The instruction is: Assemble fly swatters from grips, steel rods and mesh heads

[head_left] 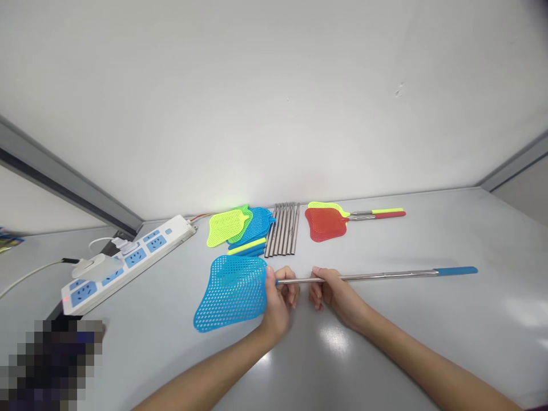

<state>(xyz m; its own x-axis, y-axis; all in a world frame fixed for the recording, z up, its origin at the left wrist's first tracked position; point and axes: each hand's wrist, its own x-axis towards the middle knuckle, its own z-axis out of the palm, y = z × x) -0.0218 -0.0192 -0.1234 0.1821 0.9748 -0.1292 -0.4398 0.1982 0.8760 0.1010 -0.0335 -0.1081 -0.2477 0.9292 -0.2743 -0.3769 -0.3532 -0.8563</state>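
A blue fly swatter (233, 292) with a long metal rod and a blue grip is held level above the table. My left hand (278, 299) is closed at the neck, where the perforated head meets the rod. Farther right along the rod, my right hand (336, 294) is closed with the thumb on top. Behind my hands lie several bare metal rods (283, 228) side by side. Left of them are loose swatter heads in yellow-green (226, 227), green and blue (259, 222), with yellow and blue grip sleeves (247, 246) in front.
A red swatter (327, 224) with a short rod overlaps a yellow one (387, 210) at the back right. On the left, a white power strip (171, 237) carries plugs and cables. A pixelated patch covers the lower left. The wall (274, 114) bounds the grey table (428, 342).
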